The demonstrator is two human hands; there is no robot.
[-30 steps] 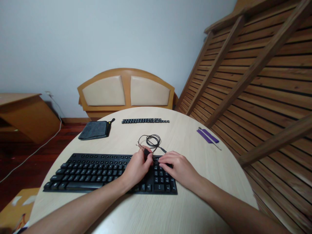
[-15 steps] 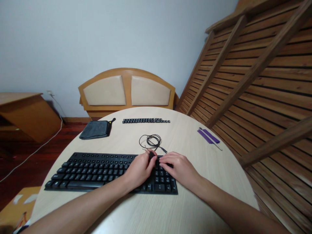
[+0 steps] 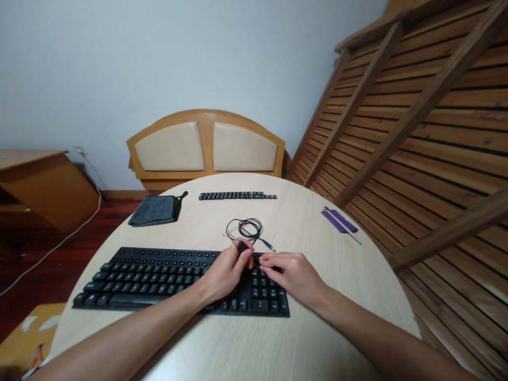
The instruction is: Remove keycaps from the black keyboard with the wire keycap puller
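A black keyboard [image 3: 151,278] lies on the round table, and both hands are over its right end. My left hand [image 3: 225,272] is closed, with a small black block [image 3: 242,246] between the fingers; its exact kind is unclear. Facing it, my right hand [image 3: 291,272] is pinched, and a thin pale strand shows between the fingertips. Part of a dark piece [image 3: 278,269] shows under that hand; what it grips is mostly hidden. Just beyond the hands rests a coiled black cable [image 3: 251,228], its plug [image 3: 269,245] close to the right fingers.
Rows of small black keycaps [image 3: 232,196] stand at the back of the table [image 3: 317,317]. A dark grey zip pouch [image 3: 153,210] lies at the back left. Purple strips [image 3: 334,220] with a thin metal tool are at the right. Wooden slats [image 3: 428,148] lean alongside.
The left fingers have turned slightly, bringing the black block a little up and left. My right hand stays nearly in place, and more of the cable plug shows.
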